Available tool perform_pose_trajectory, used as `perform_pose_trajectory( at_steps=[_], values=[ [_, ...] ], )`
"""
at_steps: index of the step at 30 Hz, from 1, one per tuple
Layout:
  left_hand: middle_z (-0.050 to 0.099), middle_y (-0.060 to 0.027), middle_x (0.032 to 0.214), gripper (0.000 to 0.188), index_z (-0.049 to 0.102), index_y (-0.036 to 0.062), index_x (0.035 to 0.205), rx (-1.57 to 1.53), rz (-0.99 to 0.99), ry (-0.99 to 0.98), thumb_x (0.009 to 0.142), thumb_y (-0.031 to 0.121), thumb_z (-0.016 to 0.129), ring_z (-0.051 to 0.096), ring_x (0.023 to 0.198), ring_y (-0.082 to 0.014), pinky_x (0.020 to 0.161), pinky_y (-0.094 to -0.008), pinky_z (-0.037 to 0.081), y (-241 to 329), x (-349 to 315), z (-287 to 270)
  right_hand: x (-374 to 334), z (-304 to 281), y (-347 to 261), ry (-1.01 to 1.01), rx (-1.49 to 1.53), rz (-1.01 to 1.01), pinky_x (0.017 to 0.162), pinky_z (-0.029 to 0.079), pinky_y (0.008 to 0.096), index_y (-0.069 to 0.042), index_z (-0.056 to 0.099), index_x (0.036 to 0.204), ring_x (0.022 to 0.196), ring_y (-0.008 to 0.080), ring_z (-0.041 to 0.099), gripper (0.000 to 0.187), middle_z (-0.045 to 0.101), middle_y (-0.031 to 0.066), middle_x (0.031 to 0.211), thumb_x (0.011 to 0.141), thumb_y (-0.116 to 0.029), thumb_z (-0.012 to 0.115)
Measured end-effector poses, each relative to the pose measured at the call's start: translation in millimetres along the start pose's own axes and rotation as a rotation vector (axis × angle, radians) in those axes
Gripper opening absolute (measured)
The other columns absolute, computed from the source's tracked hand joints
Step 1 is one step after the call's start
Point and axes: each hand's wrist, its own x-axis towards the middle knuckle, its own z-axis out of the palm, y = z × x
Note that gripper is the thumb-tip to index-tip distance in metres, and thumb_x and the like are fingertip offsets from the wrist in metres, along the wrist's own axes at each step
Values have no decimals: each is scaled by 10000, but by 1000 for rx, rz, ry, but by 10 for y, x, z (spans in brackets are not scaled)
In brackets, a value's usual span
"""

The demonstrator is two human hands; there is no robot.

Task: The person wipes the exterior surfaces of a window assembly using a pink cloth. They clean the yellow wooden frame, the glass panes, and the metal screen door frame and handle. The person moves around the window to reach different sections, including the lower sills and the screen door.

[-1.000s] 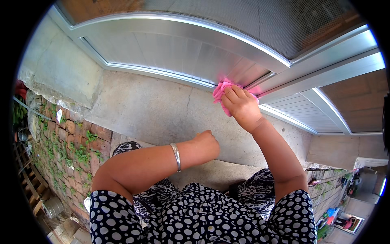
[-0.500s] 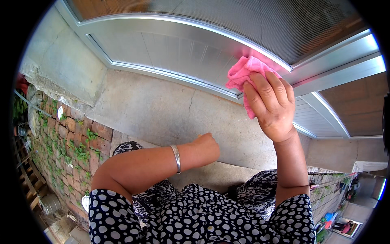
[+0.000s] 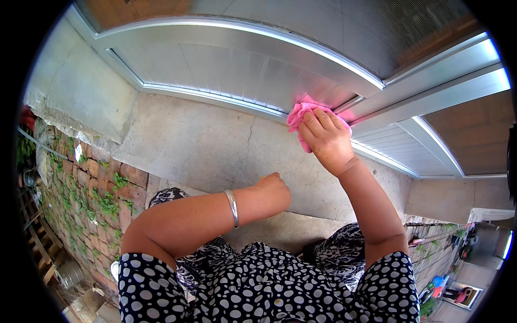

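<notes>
Right hand (image 3: pixel 326 140) grip clamps crumpled pink cloth (image 3: pixel 299 114) against silver metal door frame (image 3: pixel 253 81); left hand (image 3: pixel 273 189) fisted, holding nothing, above grey concrete step (image 3: pixel 204 145).

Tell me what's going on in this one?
A person is wiping a metal door with a pink cloth. The right hand presses the cloth against the lower corner of the ribbed door panel, right where the silver frame meets the concrete step. The left hand, with a silver bangle on the wrist, is curled, holds nothing visible and sits low over the step.
</notes>
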Motion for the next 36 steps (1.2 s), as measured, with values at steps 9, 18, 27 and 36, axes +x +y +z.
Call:
perform_pose_trajectory(
  at_steps=[9, 18, 27, 36],
  values=[
    [707, -50, 814, 101, 721, 100, 773, -6, -21, 8, 770, 128, 624, 688, 819, -223, 814, -375, 492, 18, -9, 60, 203, -331, -9, 55, 13, -24, 923, 502, 375, -80, 649, 1018, 1106, 259, 598, 341, 623, 75, 1141, 683, -138, 669],
    [701, -50, 799, 102, 722, 99, 767, 8, 19, 8, 773, 131, 625, 683, 792, -222, 800, -373, 482, 19, -10, 40, 178, -459, 151, 149, -155, 41, 924, 497, 392, -108, 663, 1010, 1092, 231, 594, 338, 613, 43, 1144, 675, -151, 682],
    [696, -51, 784, 87, 714, 111, 761, -25, 6, -10, 763, 129, 629, 688, 792, -222, 815, -380, 490, 3, 34, 50, 51, -99, 61, 49, -10, 5, 943, 516, 381, -88, 643, 973, 1102, 249, 602, 313, 627, 66, 1138, 667, -142, 676],
    [705, -58, 821, 100, 715, 104, 799, -10, 0, -5, 776, 141, 624, 693, 818, -225, 817, -387, 494, 60, -22, 3, 289, -652, 110, 155, -117, 34, 855, 520, 358, -93, 655, 982, 1051, 230, 619, 330, 628, 54, 1121, 657, -139, 691]
  ],
)
